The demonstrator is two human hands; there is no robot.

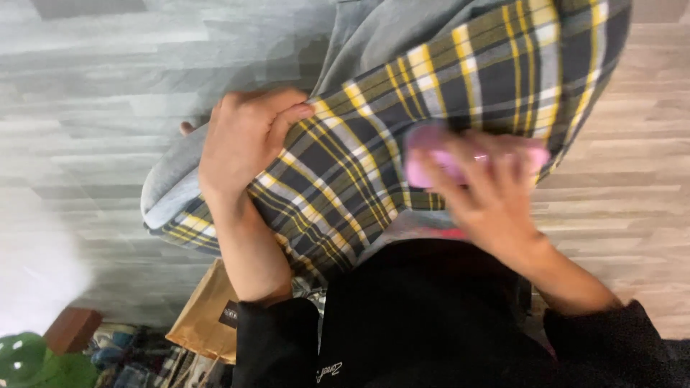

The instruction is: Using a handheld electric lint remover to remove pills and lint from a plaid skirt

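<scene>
From the head camera, looking down, the left hand (pixel 248 140) grips the edge of a plaid shirt (pixel 431 122) in dark grey, yellow and white, its fingers (pixel 291 115) curled over the fabric with the thumb tucked underneath, so it is closed on the cloth. The shirt hangs or lies spread in front of the person, running from the lower left up to the top right of the view, with a grey lining or a second grey garment (pixel 172 179) showing beneath its left end and above its upper edge. The right hand (pixel 489 197) presses a pink handheld tool (pixel 438 154), blurred and hard to tell apart as a brush or lint remover, flat against the plaid cloth; its fingers are wrapped over the tool, holding it. Both forearms come out of black sleeves (pixel 431 323). Behind the shirt lies a pale wood-grain floor (pixel 625 215). At the lower left sit a brown paper bag (pixel 205 316), a green rounded object (pixel 36 359) and some patterned clutter.
</scene>
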